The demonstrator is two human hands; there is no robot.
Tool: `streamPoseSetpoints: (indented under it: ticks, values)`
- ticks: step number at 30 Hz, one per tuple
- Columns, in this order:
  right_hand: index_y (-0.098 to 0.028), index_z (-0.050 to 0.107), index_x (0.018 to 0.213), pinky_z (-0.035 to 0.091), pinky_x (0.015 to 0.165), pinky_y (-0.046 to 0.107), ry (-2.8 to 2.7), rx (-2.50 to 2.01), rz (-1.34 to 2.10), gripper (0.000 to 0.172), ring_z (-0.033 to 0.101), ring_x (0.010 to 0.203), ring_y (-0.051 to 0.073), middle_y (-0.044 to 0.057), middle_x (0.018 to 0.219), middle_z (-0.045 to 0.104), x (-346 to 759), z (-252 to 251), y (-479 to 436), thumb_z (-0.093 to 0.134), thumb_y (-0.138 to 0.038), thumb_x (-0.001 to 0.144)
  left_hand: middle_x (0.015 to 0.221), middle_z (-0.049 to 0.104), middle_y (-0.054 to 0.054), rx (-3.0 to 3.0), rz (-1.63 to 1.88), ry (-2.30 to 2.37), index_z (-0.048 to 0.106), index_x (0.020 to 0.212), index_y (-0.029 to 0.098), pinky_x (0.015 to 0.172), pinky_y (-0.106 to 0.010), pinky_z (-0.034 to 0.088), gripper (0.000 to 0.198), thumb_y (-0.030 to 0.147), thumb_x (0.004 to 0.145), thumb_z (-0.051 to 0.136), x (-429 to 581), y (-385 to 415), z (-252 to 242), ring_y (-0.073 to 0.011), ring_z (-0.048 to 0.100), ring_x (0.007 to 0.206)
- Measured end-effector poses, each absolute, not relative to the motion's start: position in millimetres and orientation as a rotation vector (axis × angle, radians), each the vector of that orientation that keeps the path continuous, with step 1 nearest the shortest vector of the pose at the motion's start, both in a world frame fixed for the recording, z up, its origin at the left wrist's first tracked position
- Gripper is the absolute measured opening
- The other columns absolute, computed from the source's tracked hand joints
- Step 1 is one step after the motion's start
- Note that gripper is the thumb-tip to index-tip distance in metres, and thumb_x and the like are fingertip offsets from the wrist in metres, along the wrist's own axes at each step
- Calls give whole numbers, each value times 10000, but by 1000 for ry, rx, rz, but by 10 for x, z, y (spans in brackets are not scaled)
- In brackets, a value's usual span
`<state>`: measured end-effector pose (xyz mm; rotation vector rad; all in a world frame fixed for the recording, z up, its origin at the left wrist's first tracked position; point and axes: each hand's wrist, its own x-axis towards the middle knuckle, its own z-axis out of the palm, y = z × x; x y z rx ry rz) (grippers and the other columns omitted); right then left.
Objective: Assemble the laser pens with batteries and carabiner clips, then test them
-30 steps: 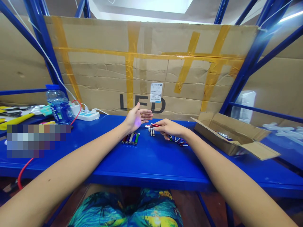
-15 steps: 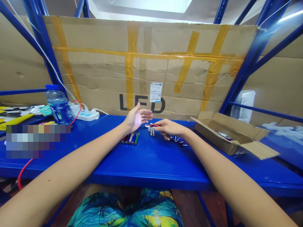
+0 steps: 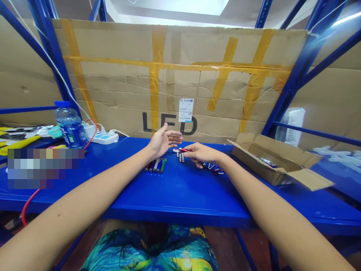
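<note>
My left hand (image 3: 163,142) hovers palm up above the blue table (image 3: 180,188), fingers stretched out and apart, holding nothing. My right hand (image 3: 202,153) pinches a small red pen-shaped light (image 3: 180,149), whose tip points at the left palm. Under the left hand lies a short row of coloured pen lights (image 3: 156,165), side by side. A cluster of small silver button cells (image 3: 181,157) stands just left of the right hand. More small lights with key clips (image 3: 214,168) lie under and behind the right wrist.
An open cardboard box (image 3: 278,162) sits at the right. A water bottle (image 3: 70,127) and a white power strip (image 3: 103,137) stand at the back left. A taped cardboard sheet (image 3: 175,79) walls off the back. Blue rack posts flank both sides.
The violet glow on my left palm seen one second ago has gone. Both hands have barely moved.
</note>
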<state>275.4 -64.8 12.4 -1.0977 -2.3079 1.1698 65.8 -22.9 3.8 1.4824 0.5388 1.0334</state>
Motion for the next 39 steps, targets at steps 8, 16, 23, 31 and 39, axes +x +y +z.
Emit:
streamPoseSetpoints:
  ticks: [8,16,23,31,39]
  values:
    - [-159,620,1018,389,385,213,-2257,-1106,1172,257,377,391,68,-74,537,386,2752,117,-651,561,-375,892,1043,702,-143,1428,1041,528,703,957,155,906,-446,440,704,740,820,337,686,-278,48,-307,607,1043]
    - [-160,627,1122,376,355,220,-2185,-1124,1161,320,340,371,73,-82,504,339,2741,155,-700,540,-382,908,1018,713,-123,1422,1037,546,700,948,168,902,-440,442,697,745,812,334,672,-255,47,-309,596,1058]
    - [-179,627,1135,363,343,212,-2185,-1145,1150,324,334,373,70,-78,516,339,2740,143,-689,543,-391,905,1031,712,-127,1448,1037,547,704,953,173,901,-450,441,715,762,802,327,666,-250,50,-312,596,1066]
    - [-168,646,1103,381,347,224,-2207,-1148,1097,320,352,369,73,-73,523,361,2750,134,-669,542,-388,895,1011,721,-111,1450,1032,534,706,955,179,887,-433,450,721,768,802,320,666,-239,44,-299,608,1039]
    - [-174,633,1115,380,359,223,-2238,-1169,1054,336,394,378,79,-64,535,402,2749,138,-666,520,-411,906,1044,710,-137,1469,1033,541,705,967,167,881,-451,454,736,773,795,324,668,-253,48,-317,603,1060]
